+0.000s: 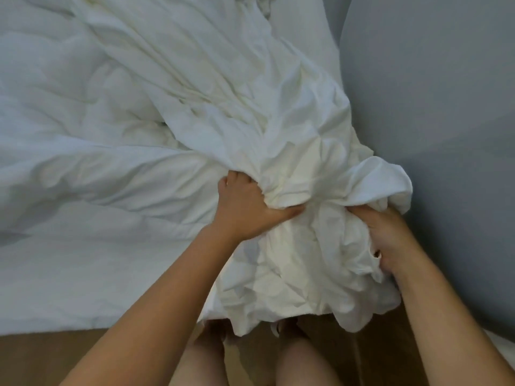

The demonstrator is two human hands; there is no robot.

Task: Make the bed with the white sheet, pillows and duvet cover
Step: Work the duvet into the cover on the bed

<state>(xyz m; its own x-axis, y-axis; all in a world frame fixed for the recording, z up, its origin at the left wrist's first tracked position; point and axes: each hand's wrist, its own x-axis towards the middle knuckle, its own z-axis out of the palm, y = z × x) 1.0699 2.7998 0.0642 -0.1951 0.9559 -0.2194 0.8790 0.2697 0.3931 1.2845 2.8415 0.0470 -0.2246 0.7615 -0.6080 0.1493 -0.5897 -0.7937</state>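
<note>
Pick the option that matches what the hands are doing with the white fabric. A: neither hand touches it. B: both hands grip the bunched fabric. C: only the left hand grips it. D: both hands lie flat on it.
B: the left hand and the right hand each have fingers curled into the bunched white fabric at the bed's edge.

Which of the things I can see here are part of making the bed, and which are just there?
Part of the job:
- bunched white cloth, gripped by both hands
- left hand
- right hand
- white bedding spread on the bed

Just there:
- grey wall
- brown floor
</note>
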